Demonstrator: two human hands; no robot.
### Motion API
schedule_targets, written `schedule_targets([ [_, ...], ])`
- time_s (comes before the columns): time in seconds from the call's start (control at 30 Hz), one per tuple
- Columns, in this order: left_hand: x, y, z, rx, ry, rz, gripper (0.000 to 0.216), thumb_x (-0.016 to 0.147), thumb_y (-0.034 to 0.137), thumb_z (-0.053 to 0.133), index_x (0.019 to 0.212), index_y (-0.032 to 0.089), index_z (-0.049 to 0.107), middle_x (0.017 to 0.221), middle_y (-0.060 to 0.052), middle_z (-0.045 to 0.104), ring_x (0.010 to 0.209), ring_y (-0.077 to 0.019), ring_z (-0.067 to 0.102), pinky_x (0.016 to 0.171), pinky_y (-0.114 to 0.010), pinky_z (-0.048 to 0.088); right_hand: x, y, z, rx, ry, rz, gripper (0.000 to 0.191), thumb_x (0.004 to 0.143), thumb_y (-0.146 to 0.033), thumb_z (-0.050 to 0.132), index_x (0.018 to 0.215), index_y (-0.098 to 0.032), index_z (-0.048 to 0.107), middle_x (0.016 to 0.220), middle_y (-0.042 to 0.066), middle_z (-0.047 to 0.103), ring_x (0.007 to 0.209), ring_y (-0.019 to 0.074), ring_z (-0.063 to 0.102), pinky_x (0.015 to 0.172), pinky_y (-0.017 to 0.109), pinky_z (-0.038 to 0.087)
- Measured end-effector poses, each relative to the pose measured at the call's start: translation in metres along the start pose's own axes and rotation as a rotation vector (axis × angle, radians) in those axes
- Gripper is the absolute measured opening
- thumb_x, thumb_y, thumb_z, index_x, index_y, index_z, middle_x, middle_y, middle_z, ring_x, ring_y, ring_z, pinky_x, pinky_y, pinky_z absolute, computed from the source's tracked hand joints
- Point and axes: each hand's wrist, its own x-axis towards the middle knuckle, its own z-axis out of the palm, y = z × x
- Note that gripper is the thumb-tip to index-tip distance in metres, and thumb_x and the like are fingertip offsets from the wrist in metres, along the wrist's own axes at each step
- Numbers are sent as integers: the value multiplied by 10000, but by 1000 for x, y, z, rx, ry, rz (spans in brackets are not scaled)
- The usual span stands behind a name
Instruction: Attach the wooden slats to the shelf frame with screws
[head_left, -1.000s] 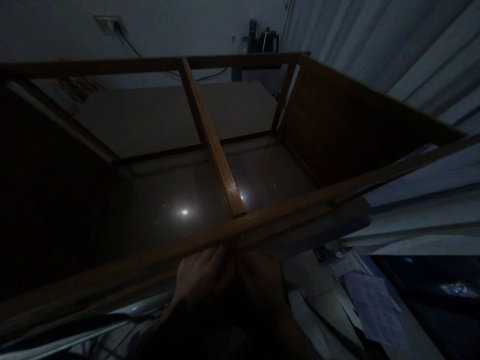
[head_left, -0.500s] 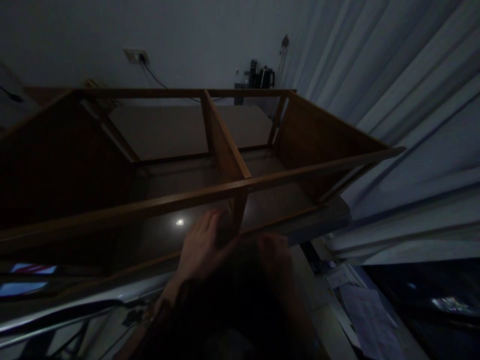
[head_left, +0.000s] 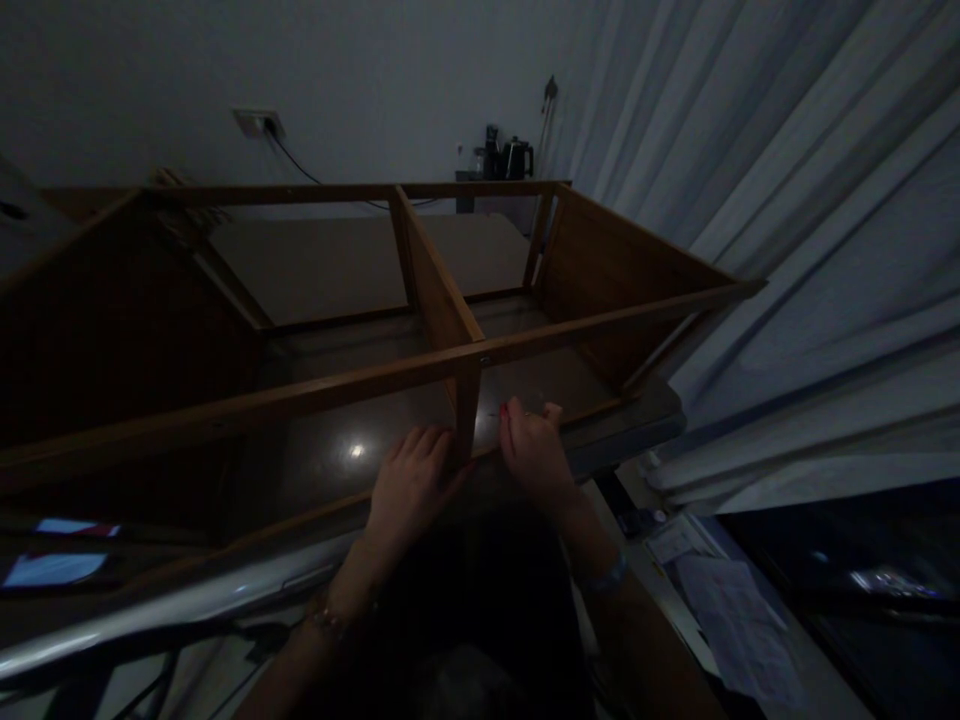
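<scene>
A wooden frame (head_left: 360,378) with open bays lies across a table, split by a middle panel (head_left: 435,270). My left hand (head_left: 409,490) wraps over its lower front rail, at the foot of the middle post (head_left: 466,405), fingers inside and thumb in front. Just right of that post is my right hand (head_left: 536,455), its fingers pinched together. A small red spot and a thin dark tip show at those fingertips, pointing toward the post; dimness hides what this is. In the upper front rail, by the post's top, there is a small metal fitting (head_left: 485,360).
White curtains (head_left: 750,250) hang close on the right. Papers (head_left: 731,610) lie below them, beside a dark glossy surface (head_left: 862,570). A metal bar (head_left: 172,600) runs along the lower left. Behind stand a black kettle (head_left: 517,158) and a wall socket (head_left: 256,123).
My right hand has moved up and forward to the lower rail beside the post, fingers now pinched. My left hand has settled onto the frame. The view has shifted slightly.
</scene>
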Motion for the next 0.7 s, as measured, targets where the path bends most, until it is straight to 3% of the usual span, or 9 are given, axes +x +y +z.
schedule_targets([
  [0.3, -4, -8, 0, -283, -86, -31, 274, 912, 335, 516, 1150, 205, 554, 1083, -73, 619, 997, -215, 593, 839, -330, 500, 6, -10, 7, 102, -70, -43, 296, 989, -198, 250, 934, -126, 531, 693, 57, 691, 583, 171, 583, 830, 379, 205],
  [0.5, -2, -5, -6, -301, -164, -96, 279, 917, 338, 511, 1164, 220, 564, 1108, -68, 632, 983, -211, 623, 832, -325, 516, -1, -11, 14, 195, -17, -29, 297, 991, -210, 238, 893, -153, 513, 655, 21, 667, 573, 152, 565, 865, 363, 212],
  [0.7, -4, -7, -3, -322, -128, -53, 299, 922, 343, 503, 1200, 238, 534, 1121, -64, 622, 1005, -204, 621, 854, -320, 516, -5, -14, 15, 226, 4, -4, 283, 985, -215, 253, 895, -162, 516, 654, 4, 642, 553, 149, 530, 908, 354, 226],
])
